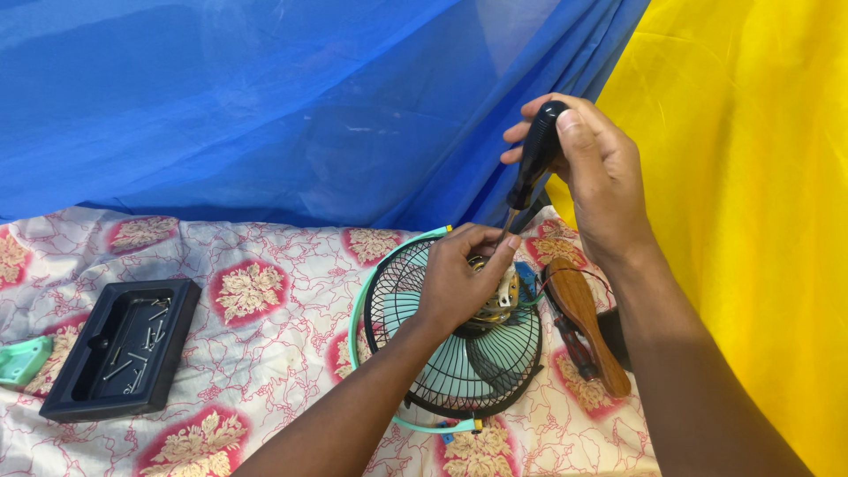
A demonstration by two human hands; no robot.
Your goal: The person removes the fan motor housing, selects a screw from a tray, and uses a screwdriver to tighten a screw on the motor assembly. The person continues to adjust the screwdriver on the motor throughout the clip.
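Right hand point(601, 172) is up high, fingers wrapped tight around the black handle of a screwdriver point(534, 163), thumb pressed along the top of the grip — the tool angles down and to the left, its thin shaft dropping toward the middle of the fan. Left hand point(459, 278) is lower, curled over the motor housing point(499, 296) at the hub, fingertips pinching right where the screwdriver tip comes in; the tip itself is hidden behind those fingers, so whether it sits in a screw cannot be told. Under that hand lies a small table fan point(446, 353), flat on its face, black wire grille with a mint-green rim around it, pale green blades showing through the wires, a blue wire peeking out by the motor. Just to the right of the fan, a brown wooden hairbrush point(587, 322) lies on the cloth, with a dark object partly hidden behind the right forearm. All of it rests on a white bedsheet point(265, 353) with red floral patches. Well off to the left — a black plastic tray point(66, 389) holding a scatter of loose screws point(141, 340), and beside it at the frame edge a mint-green plastic part point(19, 360). Behind, a blue mosquito net point(265, 106) and a yellow cloth point(751, 177).
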